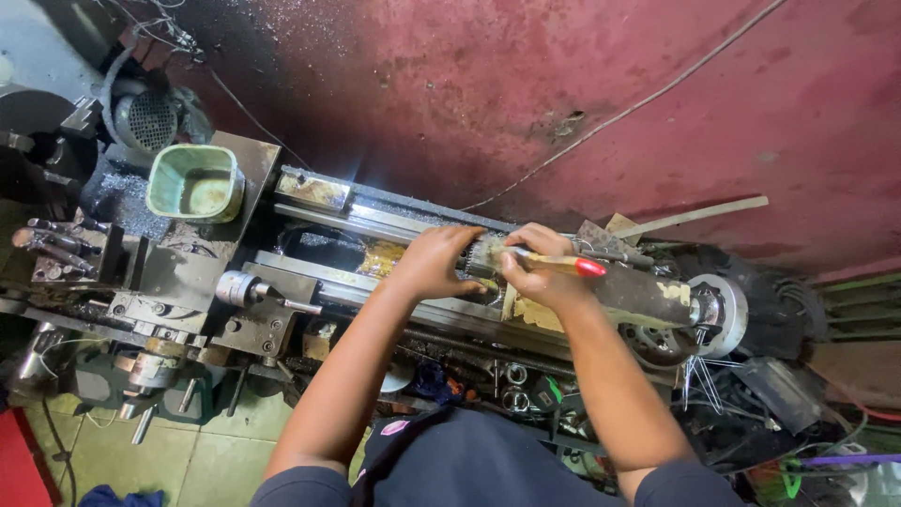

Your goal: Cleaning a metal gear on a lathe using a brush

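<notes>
I look down on a greasy metal lathe. My right hand grips a paintbrush with a wooden handle and red tip; its bristles touch a dark toothed part on the lathe bed. My left hand rests curled over that same part, steadying it just left of the bristles. What lies under my left palm is hidden. Both forearms reach forward from my dark shirt.
A green plastic tub sits on the lathe at the left, beside a motor. A handwheel is at the right end. Loose nuts and parts lie below the bed. A red stained wall stands behind, with a wooden stick.
</notes>
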